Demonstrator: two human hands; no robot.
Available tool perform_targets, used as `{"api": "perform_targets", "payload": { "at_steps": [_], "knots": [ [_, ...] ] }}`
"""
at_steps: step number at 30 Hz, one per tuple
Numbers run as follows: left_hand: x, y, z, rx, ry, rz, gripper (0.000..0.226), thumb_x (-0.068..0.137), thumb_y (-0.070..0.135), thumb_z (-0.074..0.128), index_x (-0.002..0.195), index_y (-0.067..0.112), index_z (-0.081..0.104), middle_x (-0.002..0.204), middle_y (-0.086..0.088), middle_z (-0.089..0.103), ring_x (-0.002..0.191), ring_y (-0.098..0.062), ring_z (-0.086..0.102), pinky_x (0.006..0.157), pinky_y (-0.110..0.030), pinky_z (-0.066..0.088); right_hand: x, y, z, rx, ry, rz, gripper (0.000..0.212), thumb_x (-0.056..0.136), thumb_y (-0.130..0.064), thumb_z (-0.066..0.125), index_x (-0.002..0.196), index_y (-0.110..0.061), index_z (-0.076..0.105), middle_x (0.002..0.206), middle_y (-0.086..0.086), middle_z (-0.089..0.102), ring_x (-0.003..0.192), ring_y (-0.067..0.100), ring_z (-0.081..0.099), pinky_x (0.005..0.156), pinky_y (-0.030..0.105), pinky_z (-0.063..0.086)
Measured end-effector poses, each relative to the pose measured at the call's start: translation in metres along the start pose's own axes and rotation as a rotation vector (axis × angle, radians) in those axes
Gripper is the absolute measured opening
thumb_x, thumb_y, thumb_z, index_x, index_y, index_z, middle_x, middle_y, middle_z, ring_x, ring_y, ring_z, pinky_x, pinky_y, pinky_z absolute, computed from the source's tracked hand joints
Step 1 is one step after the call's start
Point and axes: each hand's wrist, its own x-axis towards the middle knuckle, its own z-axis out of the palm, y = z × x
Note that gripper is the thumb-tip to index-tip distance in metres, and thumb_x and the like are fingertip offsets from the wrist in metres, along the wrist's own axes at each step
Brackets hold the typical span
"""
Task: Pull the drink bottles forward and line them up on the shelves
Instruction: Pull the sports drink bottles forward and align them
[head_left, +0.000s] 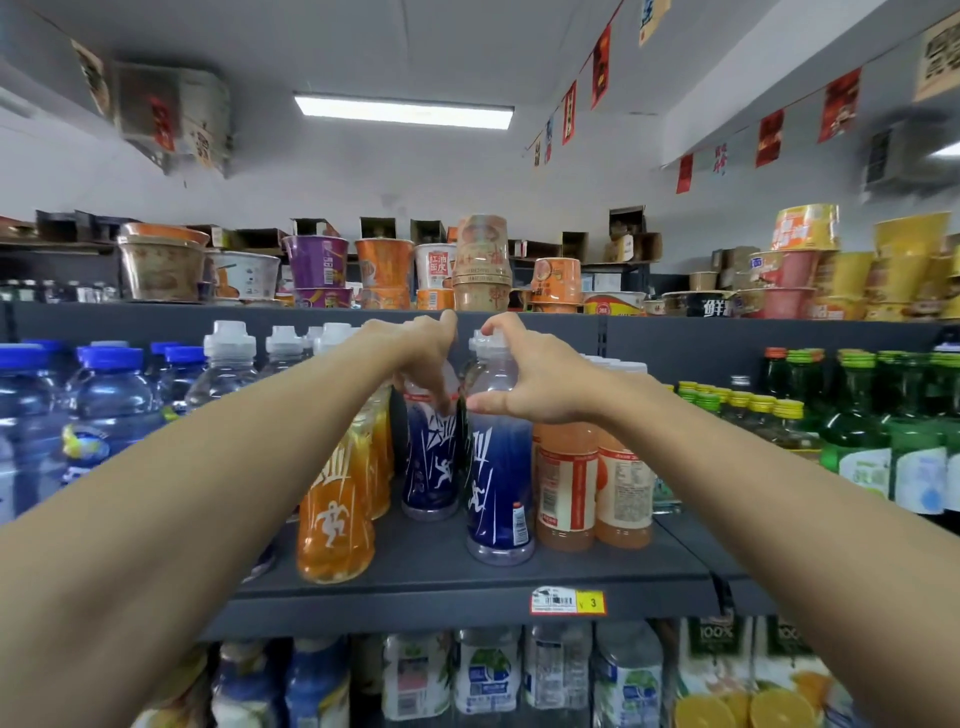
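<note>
Two blue-labelled drink bottles stand on the dark grey shelf (447, 571). The front blue bottle (498, 493) stands nearer the shelf edge, and my right hand (530, 374) grips its clear neck under the white cap. The rear blue bottle (430, 462) sits further back to the left. My left hand (421, 348) curls round its top and hides the cap. An orange bottle (332, 525) leads a row at the left, partly behind my left forearm. Pale orange bottles (566, 483) stand close to the right of the front blue one.
Blue-capped water bottles (104, 400) fill the shelf's left end, green bottles (857, 436) the right. Instant noodle cups (384, 265) line the shelf above. A price tag (567, 603) sits on the shelf lip. More bottles (488, 670) fill the lower shelf.
</note>
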Motion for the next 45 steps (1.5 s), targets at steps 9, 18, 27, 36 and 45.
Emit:
{"api": "perform_targets", "payload": {
  "at_steps": [9,18,27,36,45],
  "knots": [
    [-0.018,-0.006,-0.002,0.142,0.074,0.086,0.117,0.054,0.056,0.091,0.144,0.012,0.031,0.135,-0.01,0.046,0.122,-0.03,0.049,0.101,-0.045,0.049,-0.001,-0.001,0.001,-0.002,0.007,-0.002,0.087,0.08,-0.054,0.075,0.146,-0.027,0.025,0.141,0.01,0.051,0.119,0.025,0.054,0.088,0.033,0.042],
    [-0.018,0.004,0.008,0.304,0.191,0.109,0.087,0.061,0.049,0.091,0.128,0.005,0.054,0.126,-0.014,0.047,0.114,-0.028,0.049,0.097,-0.037,0.049,-0.004,-0.003,0.001,0.01,0.016,0.016,0.086,0.082,-0.049,0.075,0.147,-0.029,0.022,0.142,0.008,0.05,0.117,0.024,0.054,0.087,0.033,0.044],
    [-0.013,0.002,0.012,0.311,0.212,0.14,0.088,0.061,0.047,0.092,0.128,0.005,0.055,0.12,-0.012,0.047,0.109,-0.025,0.05,0.095,-0.034,0.051,-0.006,-0.005,0.001,0.023,0.022,0.028,0.085,0.083,-0.048,0.075,0.147,-0.029,0.023,0.141,0.007,0.05,0.115,0.023,0.054,0.088,0.034,0.045],
    [-0.018,0.0,0.012,0.373,0.232,0.18,0.09,0.063,0.05,0.089,0.132,0.005,0.053,0.123,-0.011,0.048,0.111,-0.024,0.049,0.095,-0.033,0.05,-0.004,-0.003,0.003,0.06,0.008,0.02,0.084,0.083,-0.045,0.075,0.146,-0.031,0.022,0.143,0.007,0.049,0.108,0.017,0.049,0.085,0.032,0.042],
    [-0.047,-0.002,-0.022,0.342,0.566,0.326,0.06,0.091,0.048,0.061,0.134,0.009,0.047,0.131,-0.01,0.054,0.117,-0.025,0.053,0.099,-0.038,0.047,-0.002,-0.003,0.002,0.241,-0.031,0.07,0.081,0.079,-0.042,0.078,0.141,-0.045,0.025,0.136,0.003,0.052,0.11,0.019,0.056,0.083,0.033,0.048]
  ]
}}
